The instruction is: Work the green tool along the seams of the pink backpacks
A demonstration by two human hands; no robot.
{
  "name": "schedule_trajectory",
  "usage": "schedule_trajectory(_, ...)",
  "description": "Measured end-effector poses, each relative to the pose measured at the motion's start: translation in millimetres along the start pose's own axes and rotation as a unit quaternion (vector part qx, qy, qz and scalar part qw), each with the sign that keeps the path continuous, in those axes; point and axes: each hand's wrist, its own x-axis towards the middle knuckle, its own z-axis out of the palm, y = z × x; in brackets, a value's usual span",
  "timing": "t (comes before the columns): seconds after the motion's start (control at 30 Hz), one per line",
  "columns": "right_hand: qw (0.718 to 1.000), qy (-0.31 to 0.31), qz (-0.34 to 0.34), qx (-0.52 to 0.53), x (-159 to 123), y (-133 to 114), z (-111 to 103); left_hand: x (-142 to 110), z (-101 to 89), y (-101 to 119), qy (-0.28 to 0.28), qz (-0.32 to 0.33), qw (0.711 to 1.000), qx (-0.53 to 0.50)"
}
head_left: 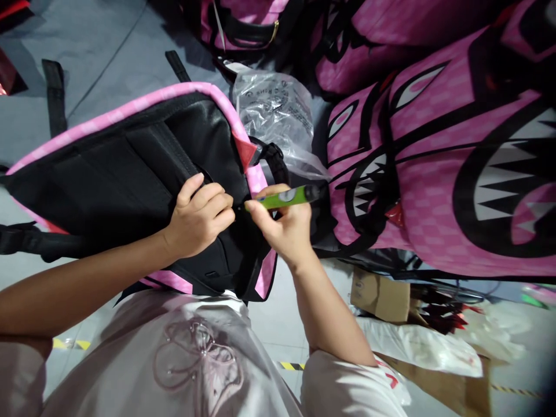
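Note:
A backpack (125, 168) with a black inner side and pink checked edging lies tilted across my lap and the table edge. My left hand (200, 217) is closed, its curled fingers gripping the black fabric. Just to its right, my right hand (284, 226) is wrapped round a green pen-shaped tool (284, 198) with a black end. That tool's thin front end points left at the fabric by my left fingertips; whether it touches is too small to tell. A red triangular tab (244, 152) and a black buckle strap (273, 159) sit on the bag's right edge.
Several pink backpacks with shark-mouth prints (434, 150) fill the right side. A clear plastic bag (273, 110) lies behind my backpack on the grey table (108, 35). Lower right are a cardboard box (380, 294) and a white plastic sack (425, 347) on the floor.

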Motion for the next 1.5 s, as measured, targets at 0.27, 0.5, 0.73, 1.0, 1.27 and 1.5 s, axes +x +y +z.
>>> schedule_trajectory(0.27,0.999,0.027,0.006,0.015,-4.2,2.0,4.4,0.6,1.3,-0.3,0.002,-0.005,1.000,0.001)
schedule_trajectory(0.5,0.999,0.028,0.001,0.026,-2.9,1.4,5.4,1.7,4.1,-0.4,0.032,0.001,0.999,0.006)
schedule_trajectory(0.73,1.000,-0.003,0.013,-0.009,1.8,-1.3,3.7,-1.2,2.2,-1.6,-0.007,-0.002,1.000,-0.007)
schedule_trajectory(1.0,0.995,0.063,0.074,0.038,-8.1,3.4,2.4,0.6,-5.7,-2.5,-0.015,0.006,1.000,-0.005)
schedule_trajectory(1.27,0.994,0.101,0.026,-0.022,-19.1,-3.7,6.1,12.2,-18.5,-17.9,-0.044,0.066,0.996,-0.033)
schedule_trajectory(1.5,0.986,0.123,-0.108,0.009,-26.8,-14.8,44.2,94.0,-56.7,-91.0,-0.156,0.045,0.987,-0.013)
